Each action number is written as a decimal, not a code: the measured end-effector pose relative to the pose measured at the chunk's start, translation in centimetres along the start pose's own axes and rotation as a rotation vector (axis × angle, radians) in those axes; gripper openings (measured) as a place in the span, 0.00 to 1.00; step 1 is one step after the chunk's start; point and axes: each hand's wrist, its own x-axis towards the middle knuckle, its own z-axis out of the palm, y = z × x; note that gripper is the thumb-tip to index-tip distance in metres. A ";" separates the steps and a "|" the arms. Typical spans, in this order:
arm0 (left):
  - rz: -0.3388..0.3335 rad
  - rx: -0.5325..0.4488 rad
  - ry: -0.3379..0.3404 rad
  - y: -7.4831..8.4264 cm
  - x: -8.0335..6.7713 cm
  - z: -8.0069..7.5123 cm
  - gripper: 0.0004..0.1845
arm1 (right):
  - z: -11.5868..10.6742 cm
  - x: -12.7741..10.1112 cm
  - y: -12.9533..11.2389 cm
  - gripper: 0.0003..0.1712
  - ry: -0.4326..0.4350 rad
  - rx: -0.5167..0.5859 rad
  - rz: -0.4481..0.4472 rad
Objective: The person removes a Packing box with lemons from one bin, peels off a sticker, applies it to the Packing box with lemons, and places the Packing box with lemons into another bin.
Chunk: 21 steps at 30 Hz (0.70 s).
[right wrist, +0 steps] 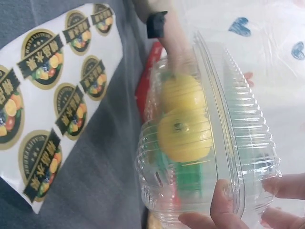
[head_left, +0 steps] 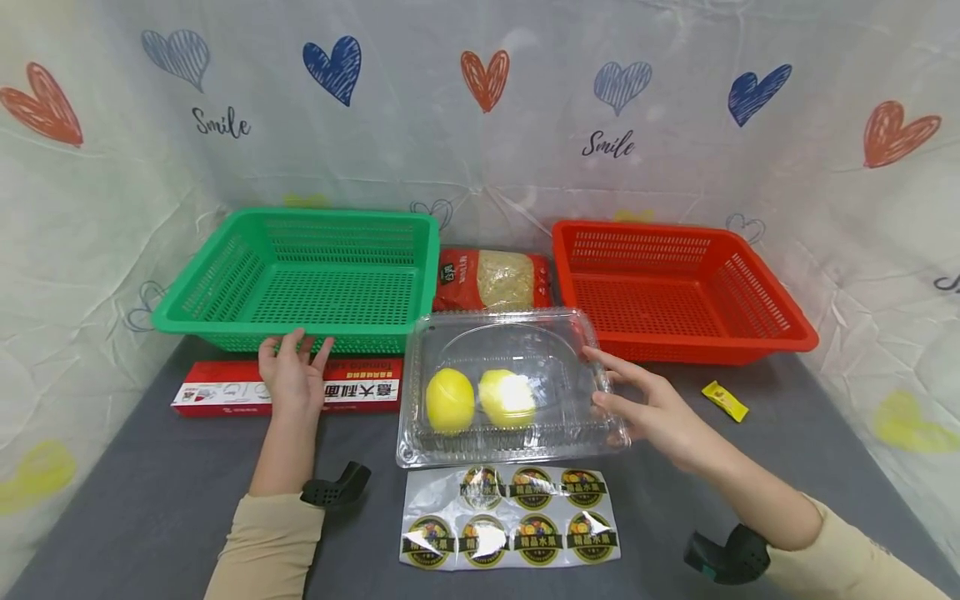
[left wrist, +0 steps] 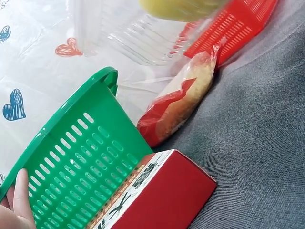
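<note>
My right hand [head_left: 660,412] grips the right edge of a clear plastic clamshell box [head_left: 566,375], thumb on one side and fingers on the other in the right wrist view. The lid is down, and two lemons [head_left: 450,400] lie inside at the left. The box is held up off the table and tilted. My left hand [head_left: 292,379] is at the front rim of the green basket [head_left: 202,323], fingers spread and fingertips right at the rim. Beneath that hand lies a red and white spaghetti box [head_left: 225,392], partly covered by it.
A sheet of round fruit stickers [head_left: 435,487] lies in front of the clamshell. Behind it, a red and clear food bag [head_left: 506,279] sits between the green basket and a red basket [head_left: 697,343]. A small yellow packet [head_left: 725,401] lies at the right. A printed sheet hangs behind.
</note>
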 end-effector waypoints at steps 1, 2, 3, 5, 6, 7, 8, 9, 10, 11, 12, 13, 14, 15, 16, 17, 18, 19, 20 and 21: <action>-0.001 -0.002 0.001 0.0 0.0 0.0 0.14 | 0.1 0.0 0.1 0.34 0.001 -0.001 0.001; 0.001 -0.001 0.001 0.0 0.1 0.0 0.14 | 0.2 -0.1 0.3 0.34 0.002 -0.003 0.003; 0.001 -0.003 0.002 0.1 0.1 -0.1 0.14 | 0.3 -0.1 0.4 0.34 0.003 -0.004 0.005; 0.003 -0.002 0.001 0.1 0.1 -0.1 0.14 | 0.5 -0.1 0.7 0.34 0.008 -0.005 0.016; 0.003 -0.002 0.002 0.1 0.1 0.0 0.15 | 0.7 -0.1 0.9 0.34 0.011 -0.004 0.024; 0.000 -0.004 0.004 0.1 0.1 0.0 0.15 | 0.8 -0.2 1.0 0.34 0.012 0.000 0.029; -0.001 -0.005 0.005 0.1 0.1 0.0 0.15 | 0.9 -0.2 1.2 0.34 0.013 0.002 0.032; -0.003 -0.005 0.007 0.1 0.1 0.1 0.15 | 1.0 -0.2 1.3 0.34 0.017 0.003 0.040; -0.006 -0.007 0.007 0.1 0.1 0.1 0.16 | 1.1 -0.2 1.5 0.34 0.018 0.001 0.043; -0.008 -0.007 0.008 0.1 0.1 0.2 0.16 | 1.1 -0.3 1.6 0.34 0.021 0.000 0.046; -0.009 -0.007 0.008 0.0 0.1 0.3 0.16 | 1.2 -0.3 1.7 0.34 0.024 0.001 0.049; -0.009 -0.005 0.007 0.0 0.1 0.3 0.16 | 1.2 -0.3 1.8 0.34 0.026 0.006 0.052; -0.006 -0.002 0.006 0.0 0.1 0.3 0.16 | 1.3 -0.3 1.9 0.34 0.028 0.008 0.054; -0.005 0.000 0.004 0.0 0.1 0.4 0.15 | 1.3 -0.3 2.0 0.34 0.031 0.012 0.057; -0.004 -0.001 0.004 0.0 0.1 0.4 0.15 | 1.4 -0.3 2.1 0.34 0.033 0.023 0.059; -0.002 0.000 0.003 0.0 0.1 0.4 0.15 | 1.4 -0.3 2.2 0.34 0.033 0.029 0.058; 0.000 -0.001 0.002 0.0 0.1 0.4 0.15 | 1.5 -0.3 2.3 0.34 0.032 0.037 0.056; 0.001 -0.001 0.002 0.0 0.1 0.4 0.15 | 1.6 -0.3 2.4 0.34 0.031 0.045 0.054; 0.002 -0.004 0.001 0.0 0.1 0.4 0.15 | 1.6 -0.3 2.5 0.33 0.033 0.052 0.056; 0.003 -0.008 0.001 0.1 0.1 0.4 0.16 | 1.7 -0.2 2.6 0.33 0.035 0.055 0.058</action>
